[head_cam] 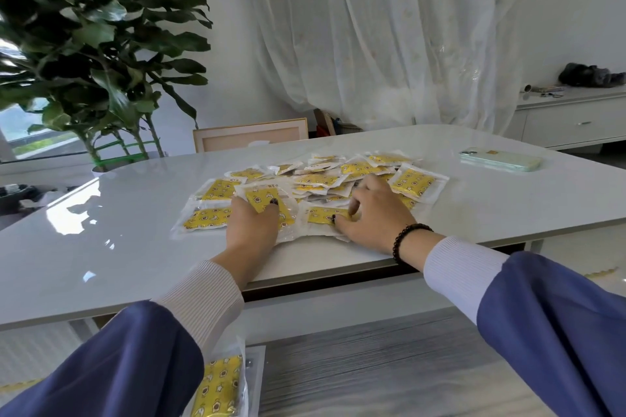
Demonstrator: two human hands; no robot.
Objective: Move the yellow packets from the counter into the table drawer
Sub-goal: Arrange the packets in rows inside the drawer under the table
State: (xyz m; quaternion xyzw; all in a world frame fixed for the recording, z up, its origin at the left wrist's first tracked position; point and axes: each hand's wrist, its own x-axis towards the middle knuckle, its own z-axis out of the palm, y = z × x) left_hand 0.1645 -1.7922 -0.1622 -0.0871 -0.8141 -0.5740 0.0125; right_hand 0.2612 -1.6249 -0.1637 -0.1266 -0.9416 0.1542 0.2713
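A person's two arms reached forward over a glossy white surface (101,257), seen from a camera worn on the head. Both arms wore blue sleeves with pale ribbed cuffs. A loose heap of yellow packets (315,189), each sealed in clear plastic and printed with small dark and white shapes, lay spread across the middle of the surface, near its front edge.

The left hand (252,230) rested on the left side of the heap, its fingers curled around one yellow packet (267,205) and the thumb, with a dark painted nail, pressed on top of it. The right hand (372,217) lay palm down on the right side of the heap, fingers bent and spread over several packets; whether it actually gripped any of them could not be told. A dark beaded bracelet (406,242) circled the right wrist.

Below the front edge of the surface, an open drawer (372,366) with a grey wood-grain floor showed between the two arms. One more yellow packet (220,386) lay in the drawer at its left side, partly hidden by the left sleeve.

A pale green phone (499,159) lay face down on the far right of the surface, well apart from the heap. A large leafy plant (95,37) stood behind the surface at the left. White sheer curtains (389,27) hung behind, and a low white cabinet (572,122) stood at the right.
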